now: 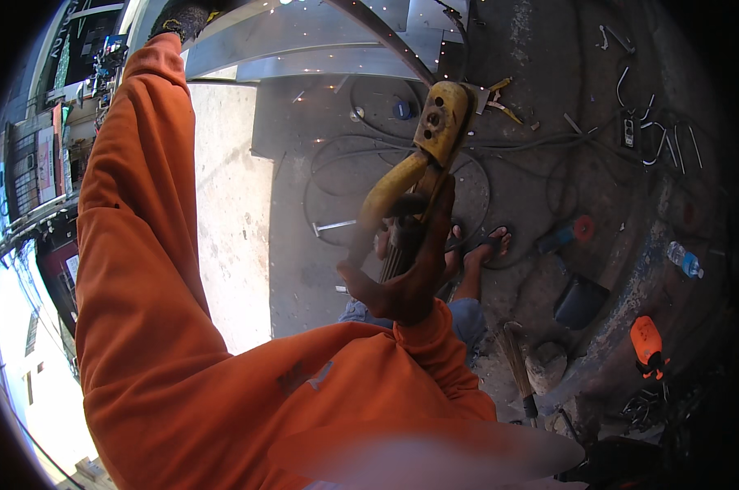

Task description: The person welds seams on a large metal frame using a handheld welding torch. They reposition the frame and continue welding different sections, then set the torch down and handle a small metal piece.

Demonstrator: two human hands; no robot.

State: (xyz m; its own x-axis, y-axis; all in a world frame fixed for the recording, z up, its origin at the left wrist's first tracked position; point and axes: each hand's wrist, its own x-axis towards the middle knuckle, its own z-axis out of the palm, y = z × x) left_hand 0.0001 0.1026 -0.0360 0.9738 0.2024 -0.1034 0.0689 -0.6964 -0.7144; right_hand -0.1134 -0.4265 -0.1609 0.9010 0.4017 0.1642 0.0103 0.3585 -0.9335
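Observation:
My bare right hand (406, 296) is wrapped around the grip of a yellow welding electrode holder (439, 131), its jaw end pointing up and away from me. A long dark rod (386, 37) runs from the jaw toward the top edge. Bright sparks are scattered over a grey metal frame (337, 61) at the far side. My left arm stretches out in an orange sleeve. At its end, my left hand (186, 20) wears a dark glove with yellow on it and is at the frame's left part. Its fingers are cut off or too dark to make out.
Cables (516, 145) loop over the floor near a power outlet (628, 131). Yellow-handled pliers (500, 102) and a blue round object (402, 109) lie beyond the holder. To the right are a blue cylindrical tool (556, 238), a black box (582, 300), a water bottle (685, 260) and an orange object (646, 341).

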